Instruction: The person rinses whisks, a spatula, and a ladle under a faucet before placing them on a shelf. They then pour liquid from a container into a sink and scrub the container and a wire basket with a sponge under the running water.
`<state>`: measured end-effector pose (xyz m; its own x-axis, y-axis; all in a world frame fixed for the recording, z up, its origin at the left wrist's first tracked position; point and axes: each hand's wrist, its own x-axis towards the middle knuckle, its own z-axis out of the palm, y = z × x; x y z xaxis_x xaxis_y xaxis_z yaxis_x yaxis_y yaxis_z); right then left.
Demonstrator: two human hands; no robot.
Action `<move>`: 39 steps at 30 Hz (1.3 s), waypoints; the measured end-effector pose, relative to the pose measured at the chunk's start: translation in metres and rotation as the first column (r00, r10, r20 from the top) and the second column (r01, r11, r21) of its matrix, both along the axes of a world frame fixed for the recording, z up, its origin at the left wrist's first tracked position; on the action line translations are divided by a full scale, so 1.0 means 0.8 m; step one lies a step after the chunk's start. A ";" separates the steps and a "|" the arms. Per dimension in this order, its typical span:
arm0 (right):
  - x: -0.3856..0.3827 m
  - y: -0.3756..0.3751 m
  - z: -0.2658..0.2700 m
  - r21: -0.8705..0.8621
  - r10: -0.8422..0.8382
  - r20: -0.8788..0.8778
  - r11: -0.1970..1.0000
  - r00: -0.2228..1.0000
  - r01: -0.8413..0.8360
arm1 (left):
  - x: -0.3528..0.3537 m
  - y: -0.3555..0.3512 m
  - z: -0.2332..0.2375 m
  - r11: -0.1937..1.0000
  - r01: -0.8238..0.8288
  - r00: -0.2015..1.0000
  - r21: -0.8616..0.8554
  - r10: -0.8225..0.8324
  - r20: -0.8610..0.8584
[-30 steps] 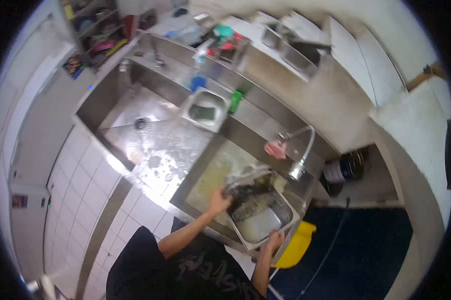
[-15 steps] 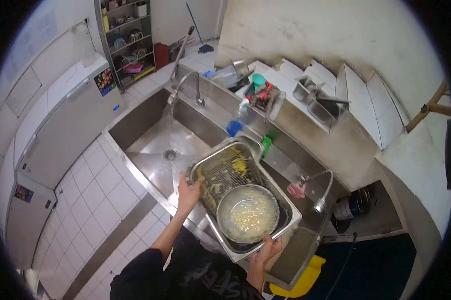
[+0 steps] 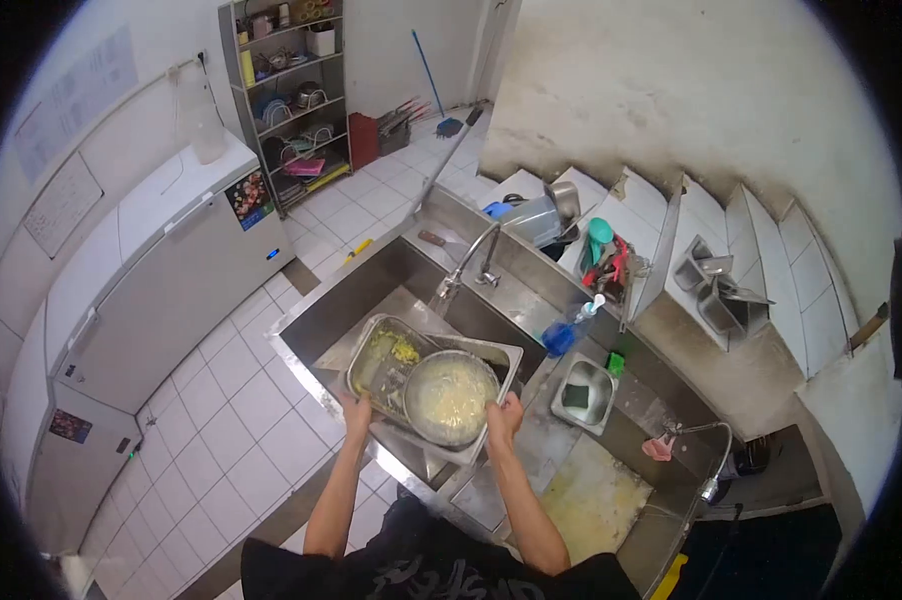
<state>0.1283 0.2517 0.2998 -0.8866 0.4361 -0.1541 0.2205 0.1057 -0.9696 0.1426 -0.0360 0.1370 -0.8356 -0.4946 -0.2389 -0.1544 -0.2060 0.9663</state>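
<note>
Bowl, round and filled with pale, wet-looking bits, is seated toward the right end of a stack of steel pans, nearer the right hand than the left hand. A basket flecked with yellow scraps is exposed on the bowl's left. The long axis of the stack is set roughly crosswise to the body, between the two hands: its left end is gripped by the left hand, its right rim by the closed right hand. Which rims are caught by the left fingers cannot be told. The stack is held over the near side of the left basin, with the head of a tap just beyond it. Farther right, past the stack, a blue bottle and a small pan with a green pad in it are seen, then the right basin, its floor stained yellowish.
</note>
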 end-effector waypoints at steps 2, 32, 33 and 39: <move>-0.026 -0.015 -0.052 -0.133 -0.006 0.026 0.991 1.000 0.010 | -0.031 0.001 0.002 0.955 -0.144 0.941 -0.260 0.213 0.261; -0.045 -0.135 -0.243 -0.570 0.112 0.448 0.800 0.887 0.187 | -0.291 -0.019 0.075 0.257 0.540 0.667 -0.801 -0.711 0.222; -0.055 -0.143 -0.241 -0.583 0.073 0.447 0.780 0.892 0.228 | -0.304 -0.012 0.087 0.266 0.588 0.568 -0.764 -0.808 0.156; -0.094 -0.170 -0.195 -0.526 -0.029 0.437 0.802 0.899 0.282 | -0.327 0.086 0.032 0.393 0.915 0.401 0.088 -0.908 -0.123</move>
